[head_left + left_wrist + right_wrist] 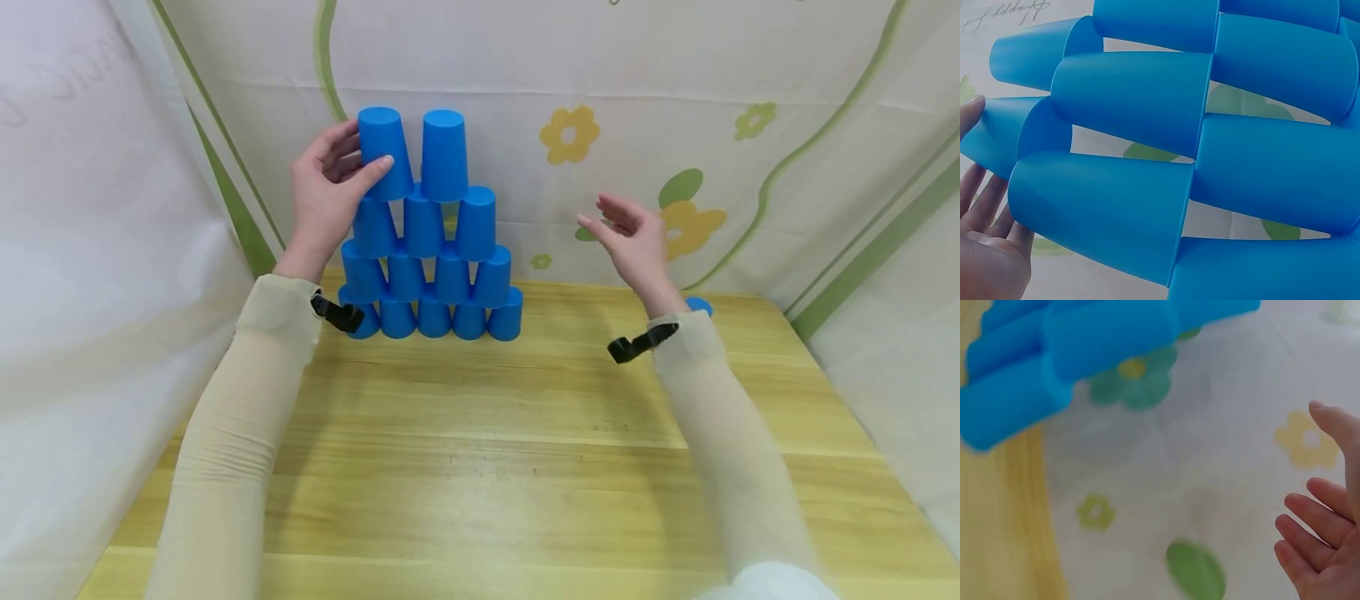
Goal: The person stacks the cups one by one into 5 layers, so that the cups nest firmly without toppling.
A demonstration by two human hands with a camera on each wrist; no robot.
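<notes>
Upside-down blue cups [433, 318] stand in a stepped pyramid at the back of the table. Its top level has two cups. My left hand [326, 187] grips the left one, a blue cup [386, 154], with the thumb on its near face and the fingers round its far left side. In the left wrist view, this cup [997, 128] sits between thumb and fingers, over the row beneath. Beside it stands the other top cup [444, 157], apart from my hands. To the right of the pyramid, my right hand [633, 242] hangs in the air, fingers extended, holding nothing.
A further blue cup [699, 306] shows partly behind my right wrist, at the table's back edge. The wooden table [480, 483] spreads out in front of the pyramid. White cloth [510, 50] with printed flowers hangs right behind the stack and along both sides.
</notes>
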